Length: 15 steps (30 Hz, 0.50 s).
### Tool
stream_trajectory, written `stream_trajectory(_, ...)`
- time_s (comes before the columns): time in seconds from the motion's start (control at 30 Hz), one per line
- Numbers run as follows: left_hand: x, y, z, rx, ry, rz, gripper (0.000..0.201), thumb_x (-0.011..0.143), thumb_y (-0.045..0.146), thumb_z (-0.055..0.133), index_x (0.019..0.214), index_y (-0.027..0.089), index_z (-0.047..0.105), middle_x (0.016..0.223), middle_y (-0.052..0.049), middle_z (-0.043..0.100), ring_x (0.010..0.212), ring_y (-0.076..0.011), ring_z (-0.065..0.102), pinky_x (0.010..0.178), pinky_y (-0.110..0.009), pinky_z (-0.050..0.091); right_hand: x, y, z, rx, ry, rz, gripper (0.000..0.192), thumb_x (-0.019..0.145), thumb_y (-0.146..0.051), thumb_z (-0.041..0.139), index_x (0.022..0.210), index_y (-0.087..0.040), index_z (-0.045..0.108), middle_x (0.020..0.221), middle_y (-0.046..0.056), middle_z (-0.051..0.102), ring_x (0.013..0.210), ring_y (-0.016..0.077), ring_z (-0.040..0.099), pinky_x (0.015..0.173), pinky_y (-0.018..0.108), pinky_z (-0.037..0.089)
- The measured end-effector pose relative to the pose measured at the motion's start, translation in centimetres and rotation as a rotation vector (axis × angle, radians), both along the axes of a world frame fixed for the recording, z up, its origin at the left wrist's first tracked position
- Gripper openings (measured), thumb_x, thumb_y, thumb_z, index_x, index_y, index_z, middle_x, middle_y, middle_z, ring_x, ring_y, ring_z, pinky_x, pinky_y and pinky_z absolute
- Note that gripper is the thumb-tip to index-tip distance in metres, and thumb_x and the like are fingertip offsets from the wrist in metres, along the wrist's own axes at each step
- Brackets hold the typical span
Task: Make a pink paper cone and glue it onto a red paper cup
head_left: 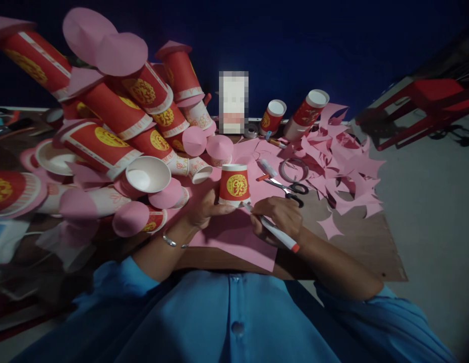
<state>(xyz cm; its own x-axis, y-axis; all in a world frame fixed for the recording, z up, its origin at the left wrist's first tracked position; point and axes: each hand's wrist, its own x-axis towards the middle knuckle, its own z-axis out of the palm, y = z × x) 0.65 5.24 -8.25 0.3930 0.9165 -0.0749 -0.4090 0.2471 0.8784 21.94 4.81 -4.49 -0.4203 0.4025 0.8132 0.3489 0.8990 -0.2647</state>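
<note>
surface: wooden table [374, 247] | on it: pink paper sheet [238, 237], scissors [291, 190], pink scraps [344, 166]

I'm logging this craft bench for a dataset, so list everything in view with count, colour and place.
cup: one, red with gold emblem, upside down on the pink sheet, held by the left hand
pink sheet: one, pink, table front edge
marker: one, white with red end, in the right hand, tip at the cup's rim
scissors: one pair, black handles, right of the cup
tape ring: one, behind the scissors
scraps: many, pink, table right
cup pile: many, red and pink, left
standing cups: two, red, rear
table: one, brown
left hand: on the cup
right hand: gripping the marker
</note>
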Motion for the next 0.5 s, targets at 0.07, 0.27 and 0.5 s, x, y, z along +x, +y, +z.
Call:
stream_trajectory(0.07, -0.05, 0.00, 0.12, -0.007, 0.008, 0.000, 0.065, 0.070, 0.030, 0.092, 0.130, 0.016, 0.071, 0.117, -0.012, 0.080, 0.110, -0.0307, 0.073, 0.102, -0.043, 0.056, 0.11, -0.01, 0.02, -0.004, 0.024, 0.016, 0.009, 0.095, -0.013, 0.066, 0.101, -0.019, 0.062, 0.072, 0.001, 0.072, 0.062, 0.0160, 0.072, 0.058, 0.027, 0.056)
stream_trajectory(0.27, -0.27, -0.07, 0.02, -0.066, -0.036, 0.035, 0.061, 0.069, 0.033, 0.093, 0.124, 0.021, 0.072, 0.093, -0.005, 0.078, 0.099, -0.0272, 0.074, 0.096, -0.041, 0.058, 0.27, 0.18, -0.50, -0.034, 0.091, -0.075, 0.015, 0.102, -0.022, 0.064, 0.117, -0.021, 0.061, 0.087, 0.005, 0.078, 0.074, 0.0189, 0.076, 0.063, 0.029, 0.062)
stream_trajectory(0.5, -0.17, -0.02, 0.13, -0.094, -0.064, 0.052, 0.067, 0.072, 0.030, 0.089, 0.135, 0.020, 0.067, 0.109, -0.009, 0.079, 0.108, -0.0280, 0.072, 0.100, -0.041, 0.056, -0.02, 0.45, -0.80, -0.019, 0.051, -0.066, 0.014, 0.105, -0.024, 0.063, 0.118, -0.019, 0.062, 0.090, 0.008, 0.079, 0.078, 0.0194, 0.078, 0.067, 0.030, 0.066)
